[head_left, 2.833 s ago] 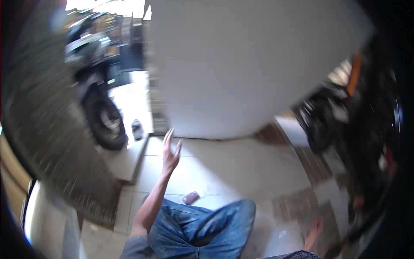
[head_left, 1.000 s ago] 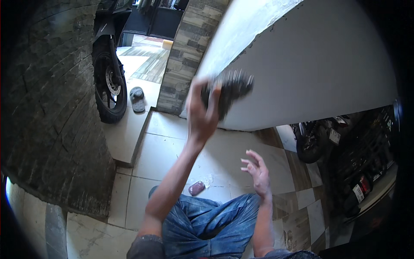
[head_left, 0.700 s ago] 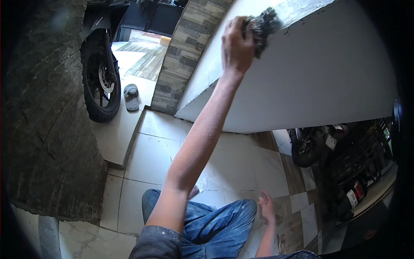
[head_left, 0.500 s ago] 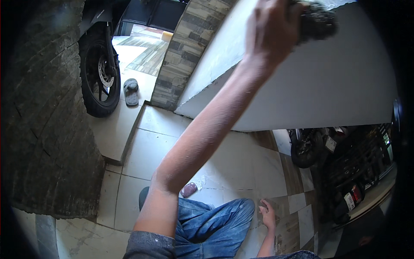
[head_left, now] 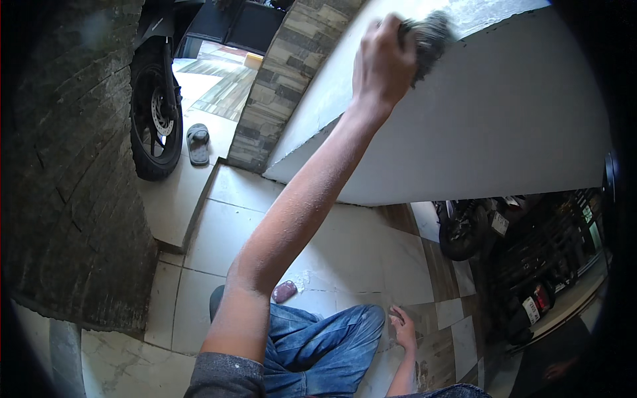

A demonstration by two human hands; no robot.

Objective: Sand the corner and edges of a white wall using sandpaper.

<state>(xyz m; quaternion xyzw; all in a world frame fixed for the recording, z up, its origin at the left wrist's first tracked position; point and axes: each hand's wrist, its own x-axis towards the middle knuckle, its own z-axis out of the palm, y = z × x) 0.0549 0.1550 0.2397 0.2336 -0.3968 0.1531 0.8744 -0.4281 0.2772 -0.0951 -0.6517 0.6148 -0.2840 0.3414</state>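
Observation:
My left arm reaches up across the view. At its end my left hand (head_left: 383, 63) is closed round a dark grey shaggy wad (head_left: 430, 46), blurred by motion. The wad is at the upper edge of a white-painted wall block (head_left: 478, 132), near its bright top face. Low down, my right hand (head_left: 403, 328) hangs beside my bent right knee, just over the floor tiles; its fingers are loosely curled and apart, with nothing in them. A small purple-pink rounded object (head_left: 285, 292) lies on the floor ahead of my legs, with white smears next to it.
To the left stand a rough dark slab (head_left: 79, 199) and a motorbike's front wheel (head_left: 157, 119), with a grey slipper (head_left: 198, 144) beside it. A stone-tiled pillar (head_left: 285, 79) adjoins the white block. More motorbikes (head_left: 461, 229) are at the right.
My left hand has swung left and slightly down with the shaggy wad along the block's upper edge. My right hand stays beside the knee. The whole view has shifted slightly.

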